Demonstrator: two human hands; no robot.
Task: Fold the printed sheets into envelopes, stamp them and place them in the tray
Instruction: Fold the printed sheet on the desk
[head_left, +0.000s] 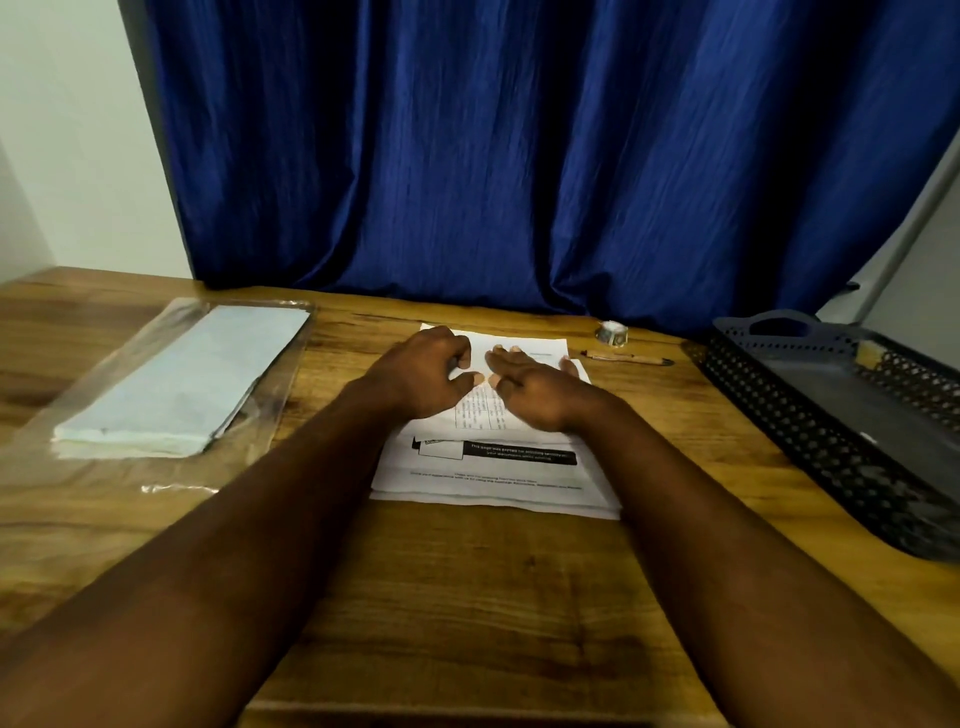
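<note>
at frame left lie envelopes (176, 384) in clear wrap, at centre a curled left hand (423, 371) and flat, open right hand (535, 387) press printed sheets (493, 467), dark tray (852, 415) at right.

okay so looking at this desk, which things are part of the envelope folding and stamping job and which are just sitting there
Part of the job: printed sheets, envelopes in plastic sleeve, roll of stamps, tray, left hand and right hand on the sheets.

Just lying about: pen, blue curtain.
</note>
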